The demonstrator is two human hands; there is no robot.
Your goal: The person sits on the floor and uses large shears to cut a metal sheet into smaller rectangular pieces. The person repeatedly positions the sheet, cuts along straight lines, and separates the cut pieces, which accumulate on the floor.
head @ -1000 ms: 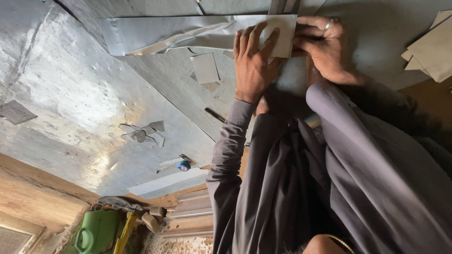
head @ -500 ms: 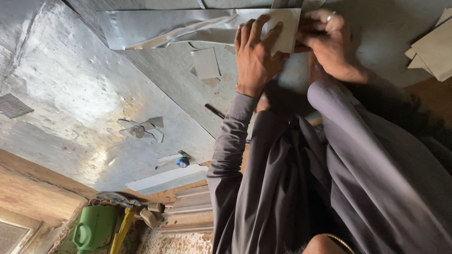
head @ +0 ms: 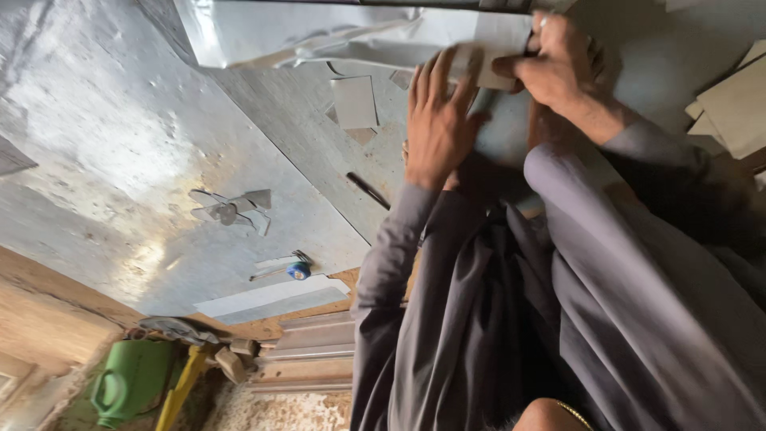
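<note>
Head view: left hand (head: 437, 120) flat, right hand (head: 558, 64) gripping the metal strip (head: 351, 36), which runs left-right.

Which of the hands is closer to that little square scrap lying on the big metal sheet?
Left. The left hand lies flat just right of the square scrap; the right hand is farther right, beyond it, gripping a pale sheet.

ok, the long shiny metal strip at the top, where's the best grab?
Probably the bare left stretch of the metal strip. The right end is already taken: the left hand lies flat on it and the right hand pinches its edge. It lies flat on the grey sheet, so come at its lifted, crumpled lower edge and pinch there.
</note>
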